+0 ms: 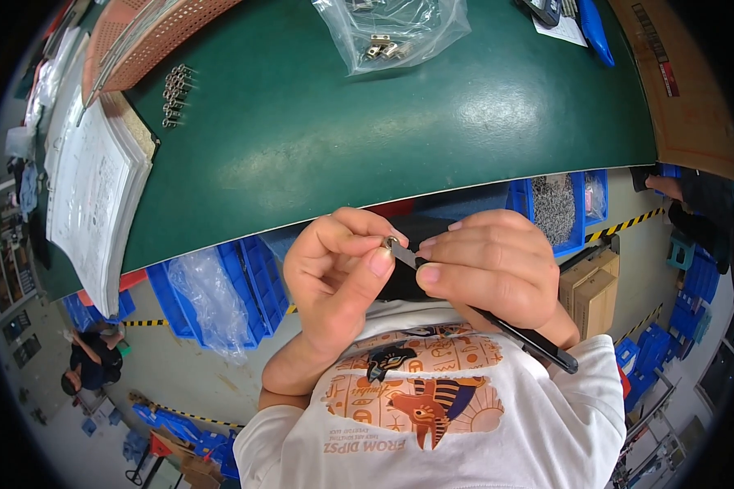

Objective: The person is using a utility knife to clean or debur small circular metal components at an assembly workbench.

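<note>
Just past the table's near edge, in front of my body, both hands are together. My left hand (338, 273) pinches a small metal piece (390, 242) between thumb and fingertips; most of it is covered. My right hand (493, 265) is closed around a long black utility knife (538, 346), whose handle sticks out below the palm toward my right. The knife's short grey blade (402, 254) points left and meets the small metal piece at my left fingertips.
On the green table (302, 122) lie a clear bag (424, 33) of metal parts, several small metal pins (175, 96), a paper stack (98, 196) and an orange perforated basket (163, 41). Blue bins (257, 285) stand below the edge; a cardboard box (685, 98) is at right.
</note>
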Available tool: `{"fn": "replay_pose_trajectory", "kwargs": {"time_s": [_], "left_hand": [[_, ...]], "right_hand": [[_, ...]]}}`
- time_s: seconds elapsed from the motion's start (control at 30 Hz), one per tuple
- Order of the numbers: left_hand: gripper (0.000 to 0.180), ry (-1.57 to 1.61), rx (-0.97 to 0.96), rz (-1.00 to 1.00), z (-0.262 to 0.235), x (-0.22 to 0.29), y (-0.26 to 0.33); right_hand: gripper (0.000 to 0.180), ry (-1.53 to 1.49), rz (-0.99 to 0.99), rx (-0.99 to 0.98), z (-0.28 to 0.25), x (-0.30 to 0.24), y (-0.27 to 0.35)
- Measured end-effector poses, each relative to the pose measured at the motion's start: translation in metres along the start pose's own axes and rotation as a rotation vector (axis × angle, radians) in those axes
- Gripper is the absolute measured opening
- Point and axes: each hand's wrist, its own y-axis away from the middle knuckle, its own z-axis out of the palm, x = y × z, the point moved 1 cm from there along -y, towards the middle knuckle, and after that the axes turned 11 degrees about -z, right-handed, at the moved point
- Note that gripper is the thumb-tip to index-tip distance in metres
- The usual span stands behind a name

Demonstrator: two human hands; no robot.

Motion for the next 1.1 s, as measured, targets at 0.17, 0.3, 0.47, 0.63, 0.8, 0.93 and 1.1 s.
{"fn": "replay_pose_trajectory", "kwargs": {"time_s": [0.17,0.3,0.47,0.63,0.8,0.93,1.1], "left_hand": [[0.012,0.004,0.014,0.013,0.0015,-0.0009,0.0011],[0.014,0.003,0.030,0.006,0.0011,-0.0015,0.0018],[0.015,-0.040,0.041,0.054,0.0019,-0.0010,0.0015],[0.015,-0.009,0.029,0.037,0.0018,-0.0021,0.0014],[0.015,0.000,0.011,0.033,0.0013,-0.0028,0.0011],[0.016,0.002,0.017,0.034,0.0010,-0.0033,0.0012],[0.015,-0.014,0.023,0.034,0.0001,-0.0033,0.0012]], "right_hand": [[0.016,0.000,0.020,-0.012,0.0000,-0.0010,0.0004],[0.016,0.118,-0.058,-0.046,0.0004,-0.0014,0.0000],[0.017,0.074,-0.008,-0.020,-0.0011,-0.0027,0.0009],[0.017,0.031,0.011,0.004,0.0005,-0.0019,0.0007],[0.017,0.014,0.029,-0.006,0.0005,-0.0012,0.0011],[0.017,0.054,0.001,-0.030,0.0004,-0.0021,0.0000],[0.017,0.086,-0.011,-0.052,0.0008,-0.0022,0.0008]]}}
